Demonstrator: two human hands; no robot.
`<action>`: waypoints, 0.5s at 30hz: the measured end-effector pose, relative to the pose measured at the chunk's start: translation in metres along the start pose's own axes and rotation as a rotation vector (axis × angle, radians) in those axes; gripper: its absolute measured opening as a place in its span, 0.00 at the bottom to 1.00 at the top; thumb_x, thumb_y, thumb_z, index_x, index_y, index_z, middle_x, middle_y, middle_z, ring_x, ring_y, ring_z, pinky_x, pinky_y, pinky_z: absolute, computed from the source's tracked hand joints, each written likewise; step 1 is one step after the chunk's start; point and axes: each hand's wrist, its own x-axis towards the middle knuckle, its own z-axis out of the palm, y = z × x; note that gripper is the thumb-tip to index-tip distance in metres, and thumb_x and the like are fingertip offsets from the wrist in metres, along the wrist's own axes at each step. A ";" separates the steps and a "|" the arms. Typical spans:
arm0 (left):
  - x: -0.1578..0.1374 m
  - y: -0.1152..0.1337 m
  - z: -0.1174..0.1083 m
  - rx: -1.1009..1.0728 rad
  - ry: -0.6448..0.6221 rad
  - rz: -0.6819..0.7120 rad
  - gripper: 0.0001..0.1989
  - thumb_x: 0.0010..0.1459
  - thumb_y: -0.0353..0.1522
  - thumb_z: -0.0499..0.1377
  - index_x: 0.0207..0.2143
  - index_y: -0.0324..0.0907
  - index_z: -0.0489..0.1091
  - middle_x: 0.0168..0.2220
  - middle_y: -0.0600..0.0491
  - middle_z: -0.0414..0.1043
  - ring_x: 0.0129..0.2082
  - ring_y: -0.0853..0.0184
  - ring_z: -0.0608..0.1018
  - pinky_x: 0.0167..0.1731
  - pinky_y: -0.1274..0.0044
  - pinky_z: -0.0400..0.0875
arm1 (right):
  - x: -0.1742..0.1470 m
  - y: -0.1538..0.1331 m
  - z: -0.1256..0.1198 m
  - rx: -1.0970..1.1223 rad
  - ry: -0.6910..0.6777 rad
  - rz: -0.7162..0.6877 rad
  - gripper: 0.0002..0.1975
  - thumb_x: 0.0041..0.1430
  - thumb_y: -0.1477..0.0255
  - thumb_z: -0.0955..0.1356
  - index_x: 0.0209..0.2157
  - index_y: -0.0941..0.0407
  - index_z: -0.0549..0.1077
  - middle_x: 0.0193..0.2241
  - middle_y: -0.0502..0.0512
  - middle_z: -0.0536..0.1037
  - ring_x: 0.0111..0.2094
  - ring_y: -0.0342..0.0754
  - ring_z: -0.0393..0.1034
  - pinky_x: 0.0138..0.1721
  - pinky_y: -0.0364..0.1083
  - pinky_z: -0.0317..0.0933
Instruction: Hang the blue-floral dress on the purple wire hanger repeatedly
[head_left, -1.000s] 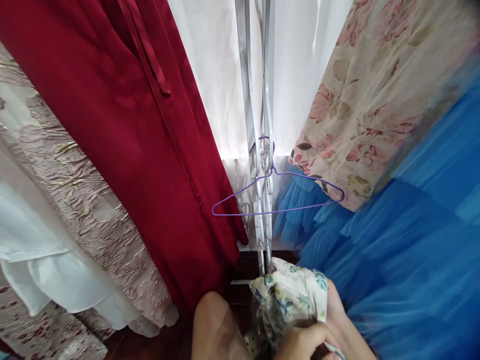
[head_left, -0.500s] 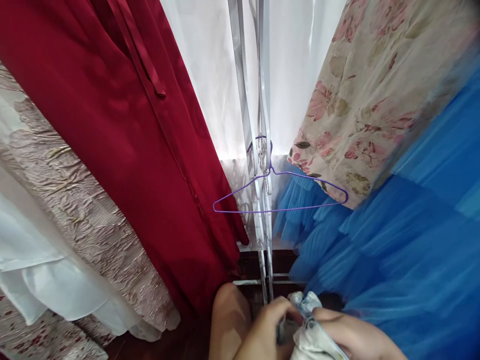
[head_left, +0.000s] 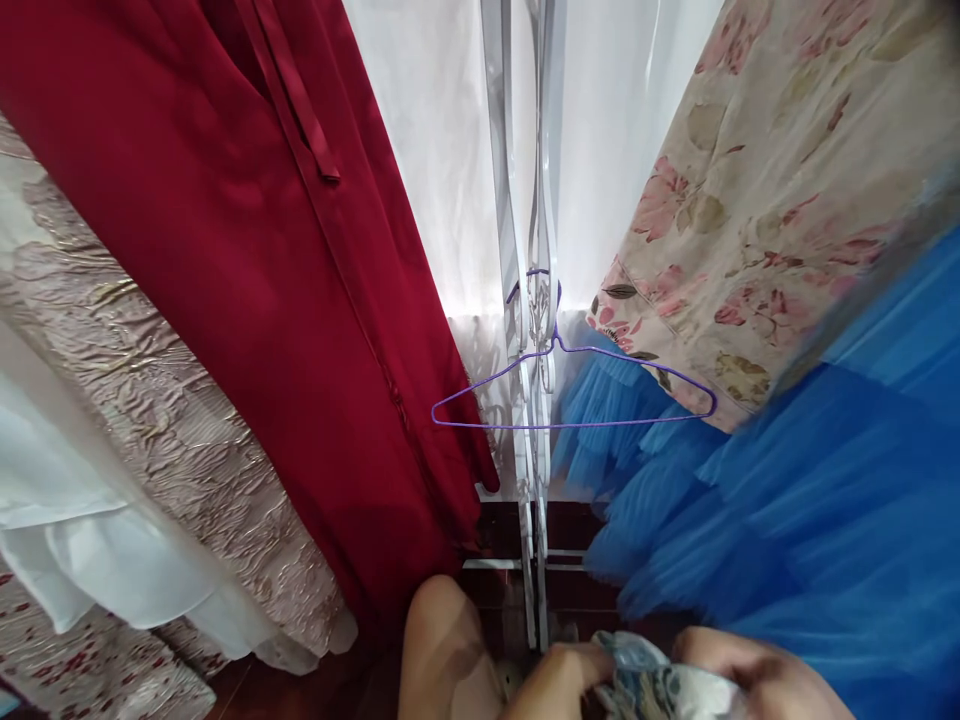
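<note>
Low in the view, a bunched piece of patterned cloth (head_left: pixel 649 678), white with blue-grey markings, sits between my two hands. My left hand (head_left: pixel 566 672) is closed on its left side, fingers curled into the folds. On the other side my right hand (head_left: pixel 739 662) is closed against the cloth, somewhat blurred, with its fingertips partly hidden. The bottom of the cloth runs out of the frame. Beyond my hands a purple wire hanger (head_left: pixel 626 424) hangs from a white metal stand (head_left: pixel 534 460), with no garment on it.
A long red garment (head_left: pixel 300 330) and a textured beige one (head_left: pixel 225 450) hang on the left. A floral garment (head_left: pixel 757 230) and blue ruffled tulle (head_left: pixel 810 500) hang on the right. A white curtain (head_left: pixel 420 120) is behind the stand. My bare knee (head_left: pixel 442 640) is beside my left hand.
Both hands and the cloth have moved lower and to the right in the view. More of the cloth's blue-grey pattern shows. The stand and hanger appear shifted slightly right.
</note>
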 end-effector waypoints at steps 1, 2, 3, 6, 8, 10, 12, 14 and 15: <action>-0.005 -0.003 -0.009 -0.021 0.019 -0.064 0.19 0.39 0.37 0.73 0.35 0.46 0.74 0.32 0.54 0.74 0.38 0.60 0.76 0.39 0.75 0.67 | 0.001 -0.001 -0.001 -0.021 -0.039 -0.003 0.26 0.19 0.55 0.80 0.15 0.59 0.71 0.13 0.47 0.62 0.18 0.39 0.52 0.21 0.40 0.51; -0.011 -0.005 -0.019 -0.058 0.024 -0.121 0.23 0.37 0.38 0.74 0.36 0.45 0.71 0.31 0.55 0.72 0.34 0.64 0.74 0.36 0.77 0.66 | 0.000 -0.002 -0.002 -0.036 -0.067 -0.007 0.27 0.18 0.54 0.80 0.15 0.59 0.71 0.12 0.47 0.61 0.17 0.39 0.51 0.21 0.40 0.51; -0.017 -0.006 -0.029 -0.108 0.014 -0.150 0.24 0.37 0.39 0.74 0.35 0.43 0.69 0.30 0.56 0.70 0.31 0.68 0.72 0.33 0.79 0.63 | 0.000 -0.005 -0.004 -0.046 -0.079 -0.018 0.28 0.18 0.51 0.79 0.14 0.59 0.70 0.12 0.47 0.60 0.17 0.39 0.51 0.21 0.41 0.51; -0.034 0.002 -0.055 -0.238 -0.062 -0.034 0.26 0.42 0.44 0.73 0.27 0.40 0.60 0.29 0.55 0.65 0.30 0.72 0.66 0.31 0.81 0.59 | -0.003 -0.019 -0.009 -0.138 -0.076 -0.062 0.29 0.22 0.49 0.78 0.13 0.58 0.67 0.13 0.48 0.60 0.18 0.40 0.53 0.23 0.42 0.53; -0.044 0.011 -0.066 -0.205 -0.080 0.007 0.26 0.45 0.46 0.71 0.24 0.40 0.60 0.30 0.54 0.65 0.29 0.72 0.66 0.30 0.81 0.59 | -0.003 -0.032 -0.011 -0.236 -0.078 -0.096 0.27 0.29 0.49 0.77 0.13 0.57 0.66 0.13 0.48 0.60 0.19 0.41 0.53 0.24 0.43 0.54; -0.049 0.019 -0.071 -0.100 -0.136 -0.085 0.24 0.44 0.48 0.71 0.26 0.40 0.66 0.28 0.54 0.66 0.25 0.73 0.66 0.25 0.81 0.59 | -0.001 -0.044 -0.010 -0.384 -0.059 -0.138 0.22 0.40 0.54 0.75 0.15 0.57 0.69 0.15 0.48 0.62 0.20 0.42 0.53 0.25 0.43 0.53; -0.050 0.023 -0.072 -0.012 -0.192 -0.157 0.24 0.43 0.51 0.70 0.29 0.41 0.71 0.24 0.55 0.66 0.21 0.72 0.65 0.21 0.81 0.58 | 0.004 -0.053 -0.009 -0.581 0.026 -0.209 0.14 0.50 0.63 0.71 0.19 0.58 0.72 0.18 0.49 0.66 0.23 0.43 0.56 0.26 0.42 0.53; -0.048 0.024 -0.070 0.031 -0.179 -0.142 0.24 0.42 0.53 0.69 0.27 0.42 0.73 0.21 0.56 0.64 0.20 0.70 0.65 0.19 0.79 0.60 | 0.010 -0.056 -0.010 -0.745 0.174 -0.305 0.10 0.56 0.68 0.68 0.25 0.57 0.76 0.22 0.51 0.71 0.27 0.46 0.61 0.29 0.43 0.55; -0.046 0.025 -0.069 0.043 -0.146 -0.117 0.23 0.42 0.53 0.69 0.26 0.42 0.73 0.20 0.57 0.63 0.20 0.70 0.65 0.19 0.79 0.61 | 0.012 -0.056 -0.014 -0.793 0.251 -0.352 0.09 0.57 0.68 0.67 0.28 0.57 0.78 0.25 0.52 0.74 0.29 0.48 0.64 0.30 0.43 0.57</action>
